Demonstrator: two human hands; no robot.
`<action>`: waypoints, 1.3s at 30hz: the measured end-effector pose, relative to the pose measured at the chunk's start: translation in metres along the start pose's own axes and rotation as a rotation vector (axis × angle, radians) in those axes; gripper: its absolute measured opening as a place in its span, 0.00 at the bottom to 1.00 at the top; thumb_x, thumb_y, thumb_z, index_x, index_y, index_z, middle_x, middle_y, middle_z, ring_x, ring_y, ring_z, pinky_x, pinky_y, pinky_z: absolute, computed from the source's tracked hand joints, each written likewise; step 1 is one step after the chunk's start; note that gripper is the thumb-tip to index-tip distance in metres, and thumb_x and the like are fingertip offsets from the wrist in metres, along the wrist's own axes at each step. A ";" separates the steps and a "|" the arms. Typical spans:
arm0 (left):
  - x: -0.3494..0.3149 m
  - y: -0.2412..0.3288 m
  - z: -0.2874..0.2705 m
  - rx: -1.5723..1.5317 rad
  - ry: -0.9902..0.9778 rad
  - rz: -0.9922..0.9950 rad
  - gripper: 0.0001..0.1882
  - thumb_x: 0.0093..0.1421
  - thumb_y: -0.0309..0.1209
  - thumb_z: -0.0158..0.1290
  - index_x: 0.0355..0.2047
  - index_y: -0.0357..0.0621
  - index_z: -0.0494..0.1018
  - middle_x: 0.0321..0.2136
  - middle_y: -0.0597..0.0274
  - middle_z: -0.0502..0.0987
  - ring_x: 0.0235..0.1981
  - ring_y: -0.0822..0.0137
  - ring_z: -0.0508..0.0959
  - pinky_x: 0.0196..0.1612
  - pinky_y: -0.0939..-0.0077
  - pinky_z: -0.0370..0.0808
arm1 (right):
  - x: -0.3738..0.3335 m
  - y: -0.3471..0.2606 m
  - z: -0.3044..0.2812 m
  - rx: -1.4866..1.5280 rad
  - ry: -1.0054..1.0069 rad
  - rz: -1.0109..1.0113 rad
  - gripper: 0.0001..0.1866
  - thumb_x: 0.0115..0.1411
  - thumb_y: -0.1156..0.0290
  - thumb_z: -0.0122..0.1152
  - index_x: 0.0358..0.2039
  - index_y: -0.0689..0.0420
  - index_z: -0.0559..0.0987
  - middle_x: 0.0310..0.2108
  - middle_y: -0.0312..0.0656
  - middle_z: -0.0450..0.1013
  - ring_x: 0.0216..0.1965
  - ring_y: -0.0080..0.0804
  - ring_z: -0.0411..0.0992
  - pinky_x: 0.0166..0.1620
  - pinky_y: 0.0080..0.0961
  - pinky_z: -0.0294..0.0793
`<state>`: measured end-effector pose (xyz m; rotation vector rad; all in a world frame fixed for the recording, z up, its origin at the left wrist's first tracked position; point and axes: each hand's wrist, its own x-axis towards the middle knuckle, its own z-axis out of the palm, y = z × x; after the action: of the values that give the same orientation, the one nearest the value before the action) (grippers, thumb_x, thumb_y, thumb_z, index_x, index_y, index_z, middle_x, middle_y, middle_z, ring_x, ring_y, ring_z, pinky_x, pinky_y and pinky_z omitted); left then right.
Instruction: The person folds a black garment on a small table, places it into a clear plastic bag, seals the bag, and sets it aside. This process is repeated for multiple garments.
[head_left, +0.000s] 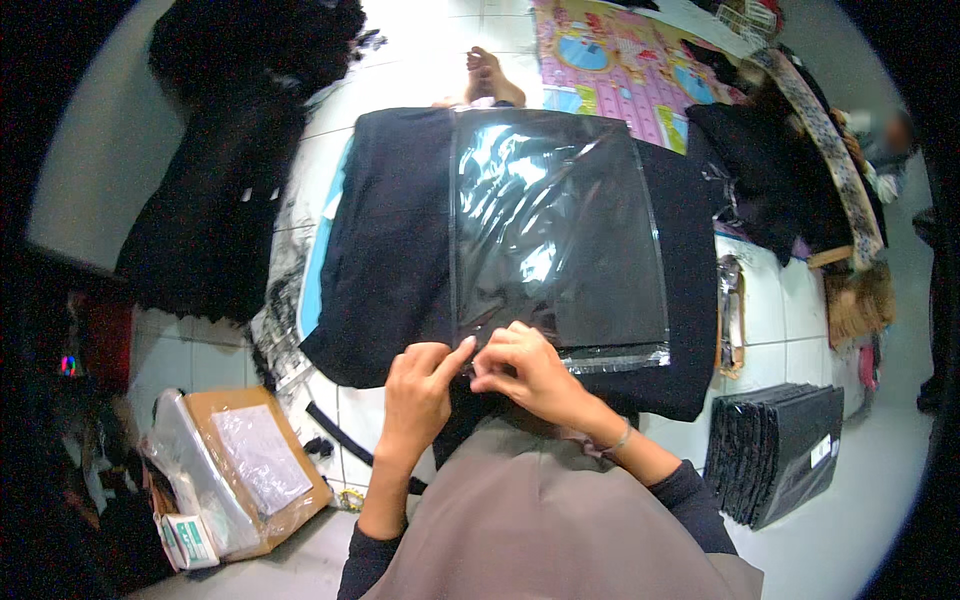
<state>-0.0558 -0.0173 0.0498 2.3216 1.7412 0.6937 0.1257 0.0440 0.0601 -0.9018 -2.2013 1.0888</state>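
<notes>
A clear plastic bag [600,240], shiny with reflections, lies flat on a wide spread of folded black cloth [395,230] in front of me. Its near edge carries a pale flap strip [625,358]. At the bag's near left corner my left hand [420,388] is closed, with thumb and index finger pinching the corner. Right beside it my right hand [530,375] is also closed, its fingers curled against the thumb on the same edge. The two hands almost touch. Exactly what lies between the fingertips is partly hidden by the fingers.
A stack of black packets in plastic [775,455] stands at right on the tiled floor. A plastic-wrapped carton [270,450] lies at left. Black garments [215,200] are heaped at far left, others [775,170] at right. Bare feet [487,78] and a colourful mat [610,65] show beyond.
</notes>
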 end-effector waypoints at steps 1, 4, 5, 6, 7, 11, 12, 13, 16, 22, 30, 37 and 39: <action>-0.001 0.000 0.001 -0.091 -0.018 -0.057 0.24 0.51 0.20 0.54 0.50 0.51 0.75 0.33 0.57 0.70 0.38 0.59 0.71 0.42 0.65 0.69 | -0.012 0.003 -0.014 0.222 -0.036 -0.005 0.12 0.48 0.68 0.70 0.25 0.60 0.75 0.24 0.36 0.66 0.31 0.28 0.65 0.35 0.24 0.64; -0.004 -0.001 0.008 -0.083 0.068 -0.060 0.24 0.47 0.30 0.63 0.48 0.51 0.77 0.36 0.57 0.71 0.39 0.57 0.71 0.44 0.64 0.68 | -0.069 0.031 -0.081 0.359 -0.112 0.240 0.10 0.50 0.72 0.69 0.24 0.60 0.74 0.26 0.33 0.66 0.30 0.20 0.64 0.34 0.20 0.65; -0.003 -0.002 0.013 -0.061 0.104 -0.040 0.25 0.44 0.33 0.66 0.46 0.51 0.78 0.38 0.57 0.71 0.40 0.57 0.71 0.45 0.64 0.68 | -0.099 0.042 -0.110 0.407 -0.036 0.431 0.09 0.51 0.74 0.66 0.22 0.59 0.72 0.27 0.33 0.67 0.30 0.19 0.64 0.34 0.19 0.65; -0.003 -0.003 0.018 -0.002 0.167 0.008 0.22 0.45 0.33 0.66 0.43 0.51 0.79 0.40 0.57 0.73 0.41 0.57 0.72 0.45 0.64 0.69 | -0.128 0.057 -0.137 0.318 0.081 0.488 0.07 0.52 0.73 0.67 0.25 0.59 0.75 0.28 0.32 0.69 0.32 0.19 0.66 0.36 0.19 0.67; -0.002 -0.004 0.023 0.005 0.249 0.066 0.19 0.47 0.31 0.65 0.42 0.50 0.79 0.41 0.58 0.74 0.42 0.58 0.74 0.44 0.65 0.69 | -0.160 0.070 -0.165 0.296 0.247 0.575 0.06 0.53 0.73 0.66 0.27 0.58 0.76 0.28 0.30 0.69 0.31 0.17 0.65 0.34 0.17 0.65; -0.002 -0.013 0.033 -0.068 0.370 0.152 0.12 0.48 0.25 0.62 0.36 0.44 0.78 0.40 0.59 0.77 0.42 0.59 0.77 0.43 0.67 0.72 | -0.281 0.094 -0.261 -0.561 1.085 0.981 0.09 0.61 0.65 0.58 0.33 0.58 0.77 0.28 0.36 0.74 0.29 0.27 0.70 0.33 0.26 0.68; -0.003 -0.014 0.033 -0.079 0.339 0.164 0.11 0.48 0.25 0.62 0.34 0.43 0.78 0.40 0.59 0.78 0.42 0.59 0.77 0.44 0.66 0.72 | -0.295 0.097 -0.269 -0.963 1.292 1.187 0.09 0.61 0.65 0.57 0.33 0.58 0.77 0.29 0.43 0.77 0.29 0.37 0.75 0.33 0.33 0.71; -0.003 -0.015 0.032 -0.091 0.327 0.181 0.10 0.48 0.24 0.62 0.33 0.42 0.77 0.39 0.59 0.78 0.42 0.59 0.78 0.44 0.66 0.73 | -0.299 0.099 -0.270 -1.070 1.478 1.213 0.08 0.61 0.65 0.55 0.33 0.56 0.77 0.31 0.47 0.77 0.30 0.44 0.76 0.33 0.38 0.71; -0.004 -0.017 0.027 -0.111 0.298 0.198 0.08 0.48 0.21 0.61 0.28 0.41 0.74 0.38 0.59 0.79 0.40 0.59 0.78 0.45 0.64 0.73 | -0.260 0.097 -0.228 -1.010 1.006 1.170 0.09 0.62 0.65 0.53 0.33 0.57 0.76 0.31 0.46 0.77 0.32 0.47 0.75 0.35 0.40 0.72; -0.002 -0.019 0.025 -0.138 0.281 0.239 0.10 0.48 0.21 0.62 0.30 0.40 0.73 0.34 0.59 0.79 0.37 0.59 0.78 0.42 0.64 0.73 | -0.115 0.040 -0.078 -0.810 0.337 0.227 0.20 0.56 0.69 0.61 0.49 0.59 0.75 0.36 0.43 0.72 0.39 0.38 0.70 0.42 0.34 0.67; -0.007 0.005 0.017 -0.508 0.382 -0.545 0.06 0.59 0.25 0.55 0.27 0.34 0.75 0.28 0.60 0.74 0.29 0.72 0.73 0.32 0.80 0.69 | -0.063 0.008 -0.051 -0.546 0.132 -0.197 0.17 0.51 0.65 0.67 0.39 0.60 0.78 0.35 0.40 0.70 0.38 0.37 0.70 0.40 0.32 0.72; 0.002 0.021 0.011 -0.304 0.171 -0.512 0.07 0.53 0.30 0.60 0.27 0.39 0.79 0.27 0.60 0.69 0.34 0.63 0.69 0.39 0.71 0.65 | -0.032 0.000 0.001 0.027 0.256 -0.006 0.07 0.56 0.77 0.61 0.36 0.62 0.79 0.31 0.47 0.75 0.31 0.40 0.74 0.35 0.30 0.74; 0.002 0.019 0.010 -0.376 0.149 -0.585 0.07 0.53 0.30 0.60 0.27 0.38 0.79 0.28 0.61 0.70 0.35 0.65 0.70 0.39 0.73 0.66 | -0.020 -0.005 0.011 0.096 0.235 0.095 0.08 0.56 0.74 0.61 0.36 0.61 0.78 0.31 0.46 0.73 0.33 0.43 0.74 0.36 0.34 0.73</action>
<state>-0.0343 -0.0197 0.0486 1.4482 1.9991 0.9806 0.1293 0.0212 0.0551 -1.0446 -1.9169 1.0633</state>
